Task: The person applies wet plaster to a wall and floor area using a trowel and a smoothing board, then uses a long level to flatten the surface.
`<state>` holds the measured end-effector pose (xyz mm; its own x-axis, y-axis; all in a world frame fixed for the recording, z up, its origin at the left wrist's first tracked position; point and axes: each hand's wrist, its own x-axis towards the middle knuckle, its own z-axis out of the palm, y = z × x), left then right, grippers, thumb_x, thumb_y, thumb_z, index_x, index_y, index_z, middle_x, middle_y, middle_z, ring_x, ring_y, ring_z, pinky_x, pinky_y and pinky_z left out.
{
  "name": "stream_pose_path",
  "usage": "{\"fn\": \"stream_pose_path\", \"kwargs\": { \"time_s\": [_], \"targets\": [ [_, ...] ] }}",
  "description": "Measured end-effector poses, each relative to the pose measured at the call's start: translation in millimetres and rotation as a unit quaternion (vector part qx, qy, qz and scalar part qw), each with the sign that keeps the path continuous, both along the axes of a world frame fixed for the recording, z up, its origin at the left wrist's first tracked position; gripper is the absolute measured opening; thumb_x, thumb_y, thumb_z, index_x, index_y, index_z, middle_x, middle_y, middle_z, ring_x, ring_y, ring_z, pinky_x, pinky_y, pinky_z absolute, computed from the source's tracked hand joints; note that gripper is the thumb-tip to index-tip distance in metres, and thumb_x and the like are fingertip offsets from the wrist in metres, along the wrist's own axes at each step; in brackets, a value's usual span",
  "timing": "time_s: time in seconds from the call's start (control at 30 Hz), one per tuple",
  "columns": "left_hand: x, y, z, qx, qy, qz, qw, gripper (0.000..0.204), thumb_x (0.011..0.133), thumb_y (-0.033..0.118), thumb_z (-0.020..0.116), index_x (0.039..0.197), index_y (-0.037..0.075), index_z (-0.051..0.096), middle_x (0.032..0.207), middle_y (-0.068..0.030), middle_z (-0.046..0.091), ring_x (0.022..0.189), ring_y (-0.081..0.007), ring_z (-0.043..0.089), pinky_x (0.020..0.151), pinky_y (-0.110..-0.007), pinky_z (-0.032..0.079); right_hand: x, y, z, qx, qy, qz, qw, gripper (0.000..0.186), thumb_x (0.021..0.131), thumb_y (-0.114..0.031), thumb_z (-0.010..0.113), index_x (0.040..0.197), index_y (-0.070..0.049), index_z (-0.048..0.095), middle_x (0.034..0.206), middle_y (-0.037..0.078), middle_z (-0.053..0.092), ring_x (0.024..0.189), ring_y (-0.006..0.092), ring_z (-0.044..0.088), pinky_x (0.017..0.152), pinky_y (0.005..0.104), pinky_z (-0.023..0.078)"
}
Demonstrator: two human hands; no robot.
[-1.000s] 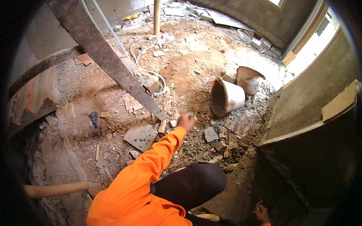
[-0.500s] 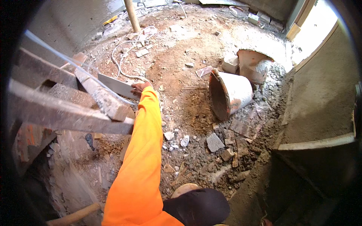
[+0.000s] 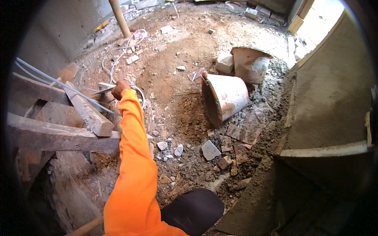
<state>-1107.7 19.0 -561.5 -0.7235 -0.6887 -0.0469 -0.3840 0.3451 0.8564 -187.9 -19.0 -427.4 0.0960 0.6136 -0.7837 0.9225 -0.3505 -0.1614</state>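
Observation:
My left hand (image 3: 120, 90), at the end of an orange sleeve, reaches forward and to the left. Its fingers are closed on the right end of a thin flat grey plate (image 3: 104, 91), seen almost edge-on; whether it has a handle is hidden. Just beyond the hand, a pale hose or cable (image 3: 112, 70) curls over the dirt. Close on its near left side, rough timber beams (image 3: 90, 114) cross one another. My right hand does not show.
A mortar-stained bucket (image 3: 230, 96) lies on its side, with another bucket (image 3: 252, 65) behind it. Broken blocks (image 3: 211, 150) and rubble litter the floor. A wooden post (image 3: 120, 19) stands at the far left. My dark-trousered knee (image 3: 195, 212) is near the lower edge.
The view has shifted, so the buckets and floor sit further left. The grey plate, seen broadside before, has turned nearly edge-on in my left hand.

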Motion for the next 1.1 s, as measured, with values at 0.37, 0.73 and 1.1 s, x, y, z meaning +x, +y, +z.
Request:
{"fn": "stream_pose_path", "kwargs": {
  "time_s": [0.37, 0.73, 1.1],
  "targets": [
    [275.6, -54.8, 185.9, 0.535, 0.095, -0.415, 0.730, 0.027, 0.073, 0.015, 0.051, 0.096, 0.000, 0.058, 0.094, -0.0132, 0.062, 0.084, -0.0260, 0.062, 0.070, -0.038, 0.053, 36.8, -29.0, -63.9, 0.233, 0.113, -0.007, 0.966, 0.034, 0.076, -0.017, 0.064, 0.105, -0.001, 0.055, 0.097, 0.015, 0.059, 0.086, 0.0255, 0.059, 0.075, 0.0378, 0.047],
    [239.7, -176.8, 475.9, -0.357, 0.385, -0.681, 0.510, 0.026, 0.089, 0.029, 0.047, 0.090, 0.005, 0.057, 0.083, -0.0043, 0.056, 0.078, -0.0171, 0.053, 0.074, -0.033, 0.043, -76.5, 39.2, 28.4, 0.366, 0.559, 0.136, 0.731, 0.051, 0.079, -0.022, 0.069, 0.123, -0.004, 0.050, 0.092, 0.005, 0.056, 0.070, 0.0126, 0.051, 0.068, 0.0290, 0.044],
    [513.5, 23.8, 415.5, -0.015, 0.375, -0.926, 0.041, 0.012, 0.081, 0.013, 0.052, 0.087, 0.003, 0.057, 0.086, -0.0080, 0.056, 0.077, -0.0167, 0.053, 0.070, -0.031, 0.044, -49.4, 41.6, -39.4, 0.494, 0.508, 0.089, 0.700, 0.051, 0.083, -0.026, 0.063, 0.126, -0.006, 0.044, 0.115, 0.012, 0.057, 0.102, 0.0241, 0.055, 0.096, 0.0379, 0.037]
  ]
}}
